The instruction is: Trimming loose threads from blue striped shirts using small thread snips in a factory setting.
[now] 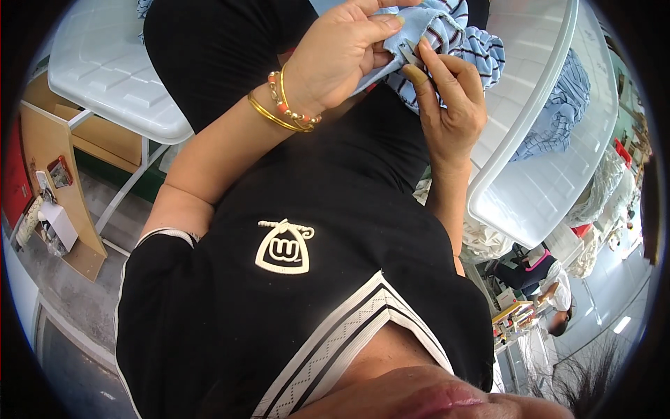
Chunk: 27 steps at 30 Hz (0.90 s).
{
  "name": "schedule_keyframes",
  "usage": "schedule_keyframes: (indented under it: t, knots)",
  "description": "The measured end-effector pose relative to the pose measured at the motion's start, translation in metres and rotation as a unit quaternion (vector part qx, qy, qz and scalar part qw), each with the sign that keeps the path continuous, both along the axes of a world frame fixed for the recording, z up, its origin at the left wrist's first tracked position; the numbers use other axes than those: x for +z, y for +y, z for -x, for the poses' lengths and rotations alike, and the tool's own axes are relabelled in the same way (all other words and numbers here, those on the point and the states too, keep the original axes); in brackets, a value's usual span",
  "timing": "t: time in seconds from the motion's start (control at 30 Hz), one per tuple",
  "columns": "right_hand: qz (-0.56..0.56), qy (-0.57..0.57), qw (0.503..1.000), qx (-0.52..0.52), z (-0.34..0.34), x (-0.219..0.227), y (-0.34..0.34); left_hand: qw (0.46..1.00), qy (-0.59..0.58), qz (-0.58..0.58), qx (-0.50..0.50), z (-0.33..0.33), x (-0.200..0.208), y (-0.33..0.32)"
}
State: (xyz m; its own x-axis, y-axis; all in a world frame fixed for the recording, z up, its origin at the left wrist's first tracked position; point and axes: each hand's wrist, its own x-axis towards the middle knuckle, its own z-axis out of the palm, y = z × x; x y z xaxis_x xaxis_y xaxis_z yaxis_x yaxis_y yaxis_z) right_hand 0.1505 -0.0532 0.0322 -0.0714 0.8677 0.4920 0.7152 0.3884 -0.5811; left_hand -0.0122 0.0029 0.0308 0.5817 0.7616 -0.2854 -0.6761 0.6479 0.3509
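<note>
Blue cloth with dark and white stripes [481, 52] is bunched over my lap. My left hand [342, 49] is closed on a plain light blue part of this garment, thumb on top and fingers under it. In my right hand [450, 98] is a small pair of thread snips [410, 54], pinched between thumb and fingers. Their pointed metal tips lie against the blue cloth, close to my left fingertips. Most of the snips' body is hidden by my fingers.
To my right stands a large white plastic tub [520, 178] with checked blue cloth [558, 105] in it. A white plastic tray [115, 77] on a metal frame is at the left, beside a wooden shelf [84, 202]. Another person [555, 286] is at the far right.
</note>
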Motion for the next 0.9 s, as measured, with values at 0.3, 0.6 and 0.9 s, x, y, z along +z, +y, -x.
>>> schedule_keyframes:
  t: [0.3, 0.6, 0.9]
  knots:
    - [0.023, 0.028, 0.999, -0.009, 0.0, 0.008, -0.002, 0.999, 0.033, -0.024, 0.009, -0.004, 0.003, -0.005]
    - [0.005, 0.118, 0.993, -0.01, -0.006, 0.012, 0.001, 0.995, 0.082, -0.057, 0.005, -0.007, 0.013, -0.004]
    - [0.283, 0.584, 0.753, -0.111, -0.021, 0.001, 0.003, 0.888, 0.231, -0.319, -0.236, -0.019, 0.032, -0.02]
